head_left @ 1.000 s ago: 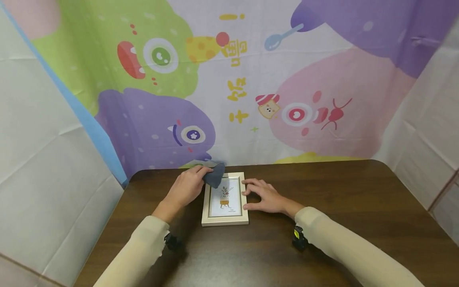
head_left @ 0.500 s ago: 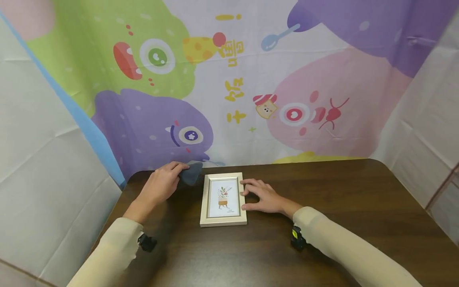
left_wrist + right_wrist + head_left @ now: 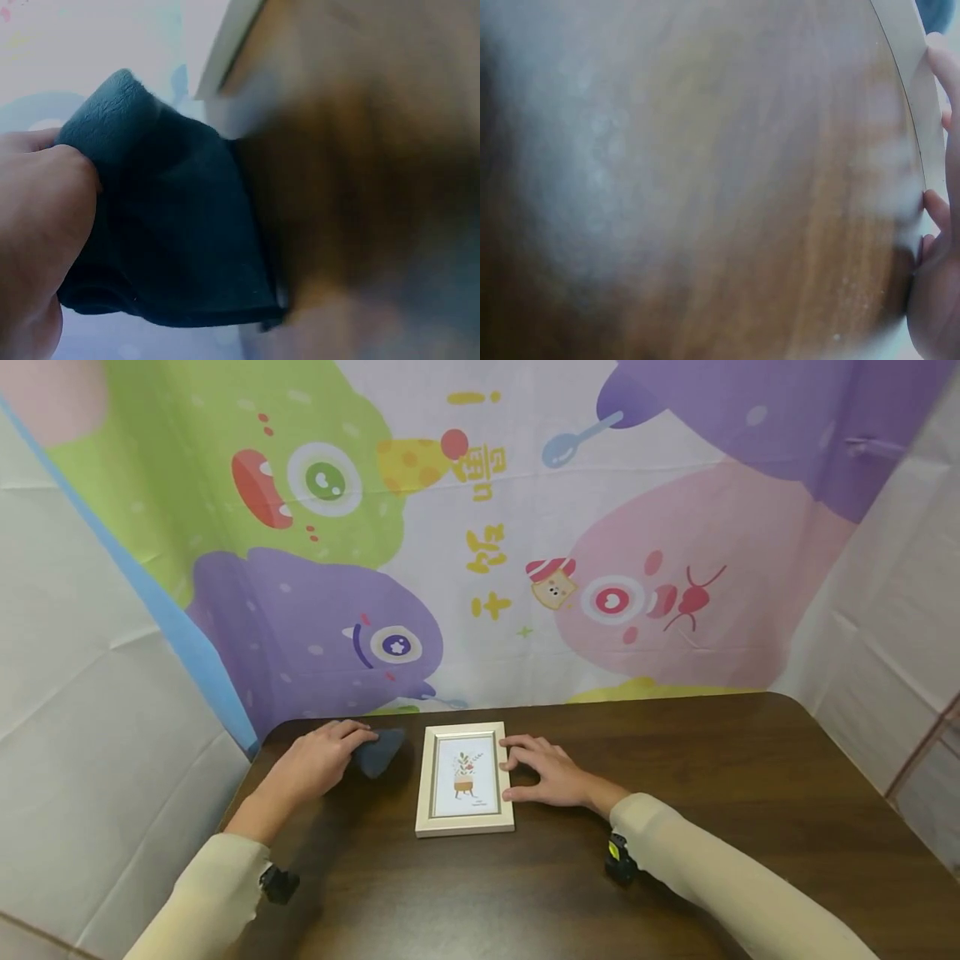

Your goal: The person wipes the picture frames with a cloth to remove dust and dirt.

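In the head view, a cream picture frame lies flat on the table, with a potted-plant print under its front. My left hand pinches a dark blue-grey cloth left of the frame, apart from it. The left wrist view shows the cloth folded and hanging from the thumb and fingers of that hand. With spread fingertips, my right hand touches the frame's right edge. In the right wrist view, its fingers lie along the frame's pale side.
The brown wooden table extends around both hands. Behind it hangs a cartoon-printed curtain that meets the table's back edge. Pale sheets stand at the left and right sides. Each sleeve carries a black wrist camera.
My left hand has carried the cloth off the frame's top left corner, leftwards and then a little nearer the body. The right hand keeps its place at the frame's edge.
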Demonstrator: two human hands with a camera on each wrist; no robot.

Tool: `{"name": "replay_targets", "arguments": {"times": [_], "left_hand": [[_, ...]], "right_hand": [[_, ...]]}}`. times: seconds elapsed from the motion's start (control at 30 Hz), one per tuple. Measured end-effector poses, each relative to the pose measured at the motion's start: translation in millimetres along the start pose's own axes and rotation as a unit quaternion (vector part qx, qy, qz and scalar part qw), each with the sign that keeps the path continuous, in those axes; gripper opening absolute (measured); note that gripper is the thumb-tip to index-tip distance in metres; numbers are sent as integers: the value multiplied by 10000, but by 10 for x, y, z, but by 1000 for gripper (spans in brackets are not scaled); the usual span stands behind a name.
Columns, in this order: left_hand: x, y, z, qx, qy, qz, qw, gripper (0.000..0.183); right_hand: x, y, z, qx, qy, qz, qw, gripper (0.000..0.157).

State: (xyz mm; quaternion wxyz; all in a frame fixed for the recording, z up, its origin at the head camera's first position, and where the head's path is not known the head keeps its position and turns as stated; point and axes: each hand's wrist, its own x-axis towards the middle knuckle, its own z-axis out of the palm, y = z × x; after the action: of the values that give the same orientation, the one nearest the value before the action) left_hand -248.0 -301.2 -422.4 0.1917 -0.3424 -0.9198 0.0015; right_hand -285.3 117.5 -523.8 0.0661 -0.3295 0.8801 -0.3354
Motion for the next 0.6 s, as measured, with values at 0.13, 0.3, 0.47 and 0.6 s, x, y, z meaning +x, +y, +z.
{"name": "replay_targets", "arguments": {"times": [0.13, 0.3, 0.47, 0.6], "left_hand": [[-127, 70, 145, -175, -307, 109, 9993, 43], [-288, 148, 250, -243, -426, 95, 9988, 47], [-398, 218, 317, -460, -683, -123, 9965, 50], [-431, 305, 366, -685, -1055, -260, 9917, 52]], "right_hand": [[-9, 20, 7, -68, -11, 16, 10000, 29], [5, 4, 11, -48, -75, 36, 10000, 29], [6, -32, -5, 16, -101, 36, 9999, 31], [-13, -32, -30, 15, -79, 72, 9999, 32]]}}
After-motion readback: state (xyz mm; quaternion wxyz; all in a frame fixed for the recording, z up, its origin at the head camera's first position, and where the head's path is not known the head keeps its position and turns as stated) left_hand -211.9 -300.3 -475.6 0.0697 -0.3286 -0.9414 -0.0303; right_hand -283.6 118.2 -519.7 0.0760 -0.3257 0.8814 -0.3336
